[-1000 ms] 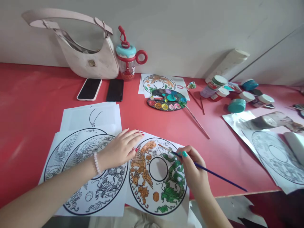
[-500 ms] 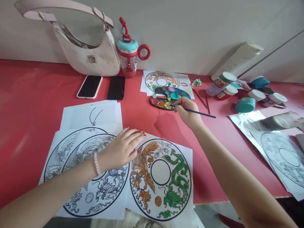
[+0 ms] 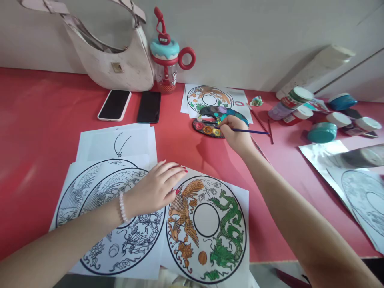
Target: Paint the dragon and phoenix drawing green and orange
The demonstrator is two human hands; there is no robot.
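Note:
My right hand [image 3: 237, 134] is closed around a thin paintbrush [image 3: 255, 131] with a dark blue handle, over the front of a black paint palette [image 3: 197, 127]. The palette holds dabs of red, orange, yellow, purple and teal; the brush tip is hard to see among them. Fingers stretched, my left hand [image 3: 157, 186] lies flat across the overlapping edges of the sheets. Under its fingertips is the left edge of a painted sheet [image 3: 207, 220], with an orange phoenix and a green dragon in a ring. Beneath the palm and wrist lie uncoloured line drawings [image 3: 135, 248] of the same design.
Behind the palette is another partly coloured sheet [image 3: 187, 94]. Two phones [image 3: 114, 105], a white handbag [image 3: 120, 68] and a cup with a red handle [image 3: 166, 72] stand along the wall. Paint jars [image 3: 322, 132], thin brushes [image 3: 271, 132] and more sheets [image 3: 357, 188] are at right.
The view has shifted slightly, moving most things a little to the right. My right hand still holds the paintbrush at the palette, its handle now more level. My left hand stays flat on the sheets.

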